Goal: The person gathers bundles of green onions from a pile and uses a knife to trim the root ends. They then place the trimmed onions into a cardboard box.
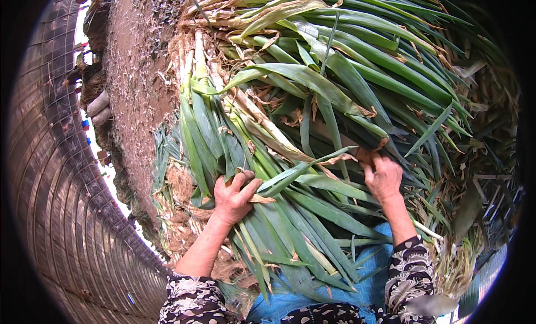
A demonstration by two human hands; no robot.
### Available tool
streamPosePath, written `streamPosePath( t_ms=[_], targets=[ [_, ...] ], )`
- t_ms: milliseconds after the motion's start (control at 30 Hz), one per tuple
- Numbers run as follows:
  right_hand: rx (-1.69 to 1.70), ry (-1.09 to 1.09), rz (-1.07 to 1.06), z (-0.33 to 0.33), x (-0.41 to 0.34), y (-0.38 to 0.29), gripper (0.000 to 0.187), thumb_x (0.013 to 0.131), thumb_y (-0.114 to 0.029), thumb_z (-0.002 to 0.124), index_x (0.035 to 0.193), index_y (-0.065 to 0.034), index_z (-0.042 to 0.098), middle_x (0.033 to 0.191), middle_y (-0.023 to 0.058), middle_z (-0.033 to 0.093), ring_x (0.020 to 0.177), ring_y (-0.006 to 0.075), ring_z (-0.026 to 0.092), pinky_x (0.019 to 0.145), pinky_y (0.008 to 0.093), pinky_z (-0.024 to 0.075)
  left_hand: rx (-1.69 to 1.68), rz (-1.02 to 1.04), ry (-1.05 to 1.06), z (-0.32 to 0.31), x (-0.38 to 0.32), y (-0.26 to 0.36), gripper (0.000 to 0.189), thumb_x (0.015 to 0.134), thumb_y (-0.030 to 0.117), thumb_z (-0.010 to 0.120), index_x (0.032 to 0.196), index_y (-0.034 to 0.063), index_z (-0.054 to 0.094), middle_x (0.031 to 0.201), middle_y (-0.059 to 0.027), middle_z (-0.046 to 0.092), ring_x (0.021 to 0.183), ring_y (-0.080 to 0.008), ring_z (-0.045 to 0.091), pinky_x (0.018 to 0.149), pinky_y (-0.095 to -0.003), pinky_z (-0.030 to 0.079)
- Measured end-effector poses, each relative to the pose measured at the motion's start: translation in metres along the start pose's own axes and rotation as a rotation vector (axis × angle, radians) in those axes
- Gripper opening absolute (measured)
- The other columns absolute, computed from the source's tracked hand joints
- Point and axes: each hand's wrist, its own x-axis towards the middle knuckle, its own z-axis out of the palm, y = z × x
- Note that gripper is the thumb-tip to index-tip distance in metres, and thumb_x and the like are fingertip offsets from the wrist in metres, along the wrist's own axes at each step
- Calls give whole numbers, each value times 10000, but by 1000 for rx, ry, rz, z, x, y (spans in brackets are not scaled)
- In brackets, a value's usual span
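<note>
Long green onions with roots lie across my lap on a blue cloth (372, 261). My left hand (235, 194) grips the green leaves of one bunch (205, 127), whose pale stems and roots point up and away from me. More leaves (289, 227) spread beside and below that hand. Farther right, my right hand (379, 173) has its fingers curled on something brownish at the edge of the large onion pile (377, 64); its fingertips are partly hidden, and I cannot tell exactly what they hold. Dry, yellowed leaves (272, 135) lie between my hands.
Bundled onions with brown roots (184, 206) lie beyond my left forearm. Bare ground (130, 89) strewn with scraps stretches along the left, beside a curved ribbed covering (54, 156). Withered leaves (456, 261) are heaped at the lower right.
</note>
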Motion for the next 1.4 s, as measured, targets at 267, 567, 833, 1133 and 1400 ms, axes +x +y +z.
streamPosePath(
  t_ms=[267,567,833,1133,1400],
  targets=[
    [438,-383,182,18,37,-43,304,854,-355,615,1005,-97,670,839,196,679,787,369,663,690,424,531,-37,-16,30,7,4,4,427,624,425,787,939,152,698,984,1,631,860,-188,621,658,-360,396],
    [509,-531,352,-111,-62,66,377,802,-344,716,968,-6,693,744,143,647,682,162,564,652,337,464,-52,-26,35,5,29,20,328,652,336,787,906,152,691,961,16,617,847,-159,611,623,-344,398],
    [130,-422,676,-255,-241,159,457,724,-479,746,859,-45,699,741,181,662,695,322,652,630,387,496,-439,-7,-65,-5,147,81,560,650,-22,666,1202,39,584,1378,-152,506,1164,-385,532,992,-418,437],
    [403,-123,1158,-242,-421,133,486,754,-488,739,940,-40,701,843,117,689,777,172,622,753,336,490,17,-98,-404,16,97,162,659,893,481,553,1432,125,427,1580,-74,232,1465,-341,136,1125,-575,196],
    [1285,804,1474,-172,-440,81,260,794,-240,747,927,-91,579,588,-26,437,407,83,373,375,249,296,-124,13,-245,22,82,142,560,925,381,569,1408,115,469,1559,-76,295,1440,-364,213,1124,-556,211]
  ],
)
